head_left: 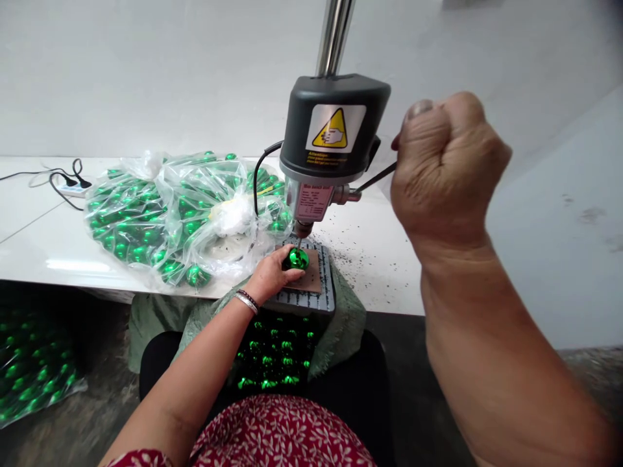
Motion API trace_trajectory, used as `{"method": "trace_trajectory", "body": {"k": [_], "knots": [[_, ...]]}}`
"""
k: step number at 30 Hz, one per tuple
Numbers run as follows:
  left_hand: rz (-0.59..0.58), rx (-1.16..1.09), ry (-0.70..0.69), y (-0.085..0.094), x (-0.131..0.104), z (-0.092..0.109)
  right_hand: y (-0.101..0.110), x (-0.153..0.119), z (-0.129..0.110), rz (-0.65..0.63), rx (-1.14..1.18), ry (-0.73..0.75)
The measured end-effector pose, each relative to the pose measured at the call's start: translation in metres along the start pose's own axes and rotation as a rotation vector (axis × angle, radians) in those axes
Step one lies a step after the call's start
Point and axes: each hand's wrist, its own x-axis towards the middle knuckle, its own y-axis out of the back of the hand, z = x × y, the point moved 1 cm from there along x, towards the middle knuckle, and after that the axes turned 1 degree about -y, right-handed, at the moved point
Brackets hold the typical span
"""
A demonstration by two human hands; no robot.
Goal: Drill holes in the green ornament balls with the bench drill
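My left hand [274, 272] grips a shiny green ball [298, 259] between thumb and fingers, on a brown board [314, 275] at the base of a small bench drill press [335, 126]. The drill bit [299, 244] comes down at the top of the ball; whether it has gone in I cannot tell. My right hand [448, 168], raised to the right of the drill head, is closed around the end of the feed lever [377, 176]. Its fingertips are mostly hidden behind the fist.
Clear plastic bags [170, 217] full of green balls lie left on the white table [384, 285]. Dark shavings [360, 253] are scattered right of the press. Green balls [277, 353] show below the base, and another bag [34, 370] stands on the floor. A power strip [73, 186] sits far left.
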Motion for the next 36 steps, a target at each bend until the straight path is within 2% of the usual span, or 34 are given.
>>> {"method": "trace_trajectory", "body": {"k": [3, 14, 22, 29, 36], "knots": [[-0.001, -0.006, -0.010, 0.000, 0.000, 0.000, 0.004, -0.015, -0.010, 0.120, -0.133, -0.024], [0.002, 0.011, 0.012, 0.000, -0.001, 0.001, 0.000, -0.054, 0.002, 0.200, -0.120, 0.129], [0.013, 0.018, -0.004, 0.000, -0.003, 0.003, -0.007, -0.061, 0.006, 0.259, -0.108, 0.152], [0.020, -0.005, 0.015, -0.002, -0.002, 0.001, -0.013, -0.077, 0.012, 0.237, -0.069, 0.055], [0.001, -0.019, 0.029, 0.000, -0.003, 0.003, -0.021, -0.089, 0.020, 0.322, -0.151, 0.140]]}}
